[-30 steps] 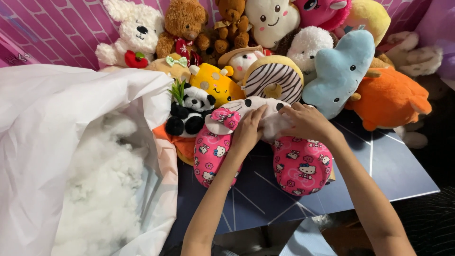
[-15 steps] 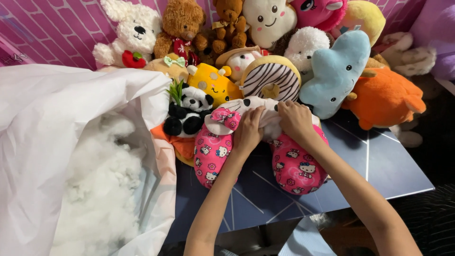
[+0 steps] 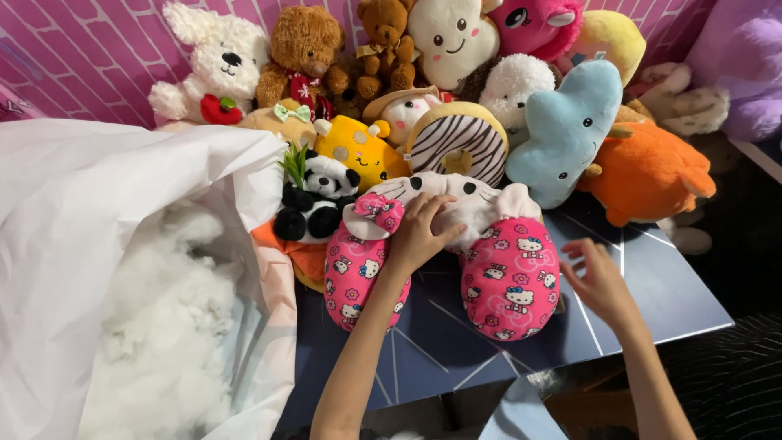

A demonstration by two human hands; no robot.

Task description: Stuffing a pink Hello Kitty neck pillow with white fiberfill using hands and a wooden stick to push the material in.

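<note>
A pink U-shaped neck pillow [image 3: 511,277] with a white cat face lies on a dark blue board [image 3: 652,285]. My left hand [image 3: 419,232] rests flat on the pillow's white top, fingers spread over it, not gripping. My right hand [image 3: 599,277] hovers just right of the pillow's right leg, fingers apart and holding nothing. A small panda plush [image 3: 318,195] sits just left of the pillow.
A large white bag [image 3: 90,204] full of white stuffing [image 3: 159,326] fills the left side. Behind the pillow, several plush toys are piled against a pink brick-pattern wall [image 3: 81,49]: a striped donut [image 3: 456,138], a blue cloud [image 3: 562,130], an orange toy [image 3: 652,171].
My right hand has lifted off the pillow and moved right, now free beside it. My left hand has stayed on the pillow's top.
</note>
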